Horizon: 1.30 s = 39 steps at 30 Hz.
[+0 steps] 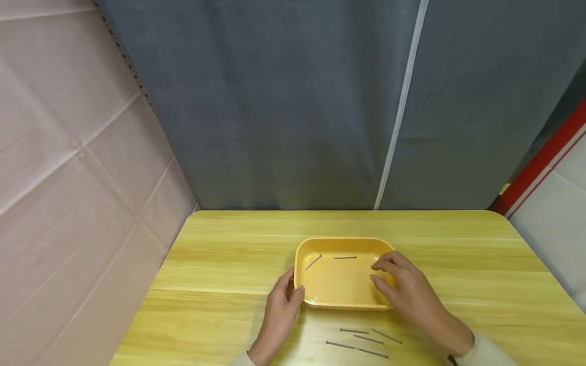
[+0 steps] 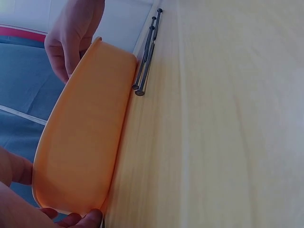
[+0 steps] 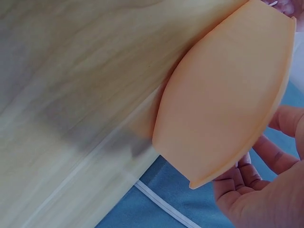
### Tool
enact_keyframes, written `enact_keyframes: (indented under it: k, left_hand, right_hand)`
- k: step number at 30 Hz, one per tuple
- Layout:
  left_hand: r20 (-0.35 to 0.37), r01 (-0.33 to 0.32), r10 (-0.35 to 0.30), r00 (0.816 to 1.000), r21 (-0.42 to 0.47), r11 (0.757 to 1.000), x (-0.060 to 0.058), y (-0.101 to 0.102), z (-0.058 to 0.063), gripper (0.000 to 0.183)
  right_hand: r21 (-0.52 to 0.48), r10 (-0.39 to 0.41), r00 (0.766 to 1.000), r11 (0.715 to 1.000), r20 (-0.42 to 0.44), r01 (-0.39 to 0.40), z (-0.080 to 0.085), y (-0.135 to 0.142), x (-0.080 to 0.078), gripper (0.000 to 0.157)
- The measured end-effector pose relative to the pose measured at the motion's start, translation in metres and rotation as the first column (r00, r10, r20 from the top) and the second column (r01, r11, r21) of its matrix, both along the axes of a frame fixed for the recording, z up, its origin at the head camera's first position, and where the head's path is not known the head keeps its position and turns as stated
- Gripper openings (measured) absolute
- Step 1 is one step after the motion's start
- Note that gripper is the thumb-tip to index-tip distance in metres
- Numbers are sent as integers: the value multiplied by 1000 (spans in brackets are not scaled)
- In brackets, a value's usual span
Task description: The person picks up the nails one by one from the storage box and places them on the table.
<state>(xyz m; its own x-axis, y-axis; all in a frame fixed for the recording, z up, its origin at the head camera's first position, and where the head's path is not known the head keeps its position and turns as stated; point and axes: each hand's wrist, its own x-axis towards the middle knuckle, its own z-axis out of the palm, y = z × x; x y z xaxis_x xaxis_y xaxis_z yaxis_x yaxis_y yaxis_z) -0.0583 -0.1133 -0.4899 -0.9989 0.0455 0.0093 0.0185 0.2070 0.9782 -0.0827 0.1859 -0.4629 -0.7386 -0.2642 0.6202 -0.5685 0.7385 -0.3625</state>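
Observation:
A yellow plastic tray (image 1: 344, 307) stands on the table, with two nails lying inside: one slanted at the left (image 1: 313, 262), another along the back (image 1: 345, 257). My left hand (image 1: 280, 310) holds the tray's left end; in the left wrist view its fingertips (image 2: 92, 219) press the outer wall. Over the right end reaches my right hand (image 1: 409, 290), thumb and forefinger apart above the inside. Between them I see nothing held, though its other fingers are partly hidden. Several loose nails (image 1: 368, 339) lie on the table in front of the tray.
The wood-patterned table (image 1: 220, 264) ends at a dark grey-blue curtain (image 1: 274, 112) behind. A pale pinkish cloth wall (image 1: 82, 213) borders the left. On the right are a red strip (image 1: 540, 162) and a white panel (image 1: 558, 218).

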Motion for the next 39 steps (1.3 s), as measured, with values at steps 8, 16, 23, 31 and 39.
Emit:
enact_keyframes:
  k: [8,16,23,31,39]
  left_hand:
    - [0,2,-2,1000,11,1000,0,0,0,55]
    - [-9,-2,2,1000,7,1000,0,0,-1,55]
    - [-3,2,-2,1000,23,1000,-1,0,-1,55]
    - [-26,3,-2,1000,25,1000,-1,0,-1,56]
    - [-18,25,-24,1000,41,999,-2,0,-1,59]
  right_hand:
    - [31,-21,997,999,80,18,1,-5,-8,24]
    - [71,-22,992,997,124,13,-2,-8,-17,23]
    - [79,3,988,997,158,-16,-4,-10,-24,22]
    - [126,-8,983,992,185,-16,-4,-13,-29,21]
    - [153,8,980,988,199,-39,-5,-15,-38,17]
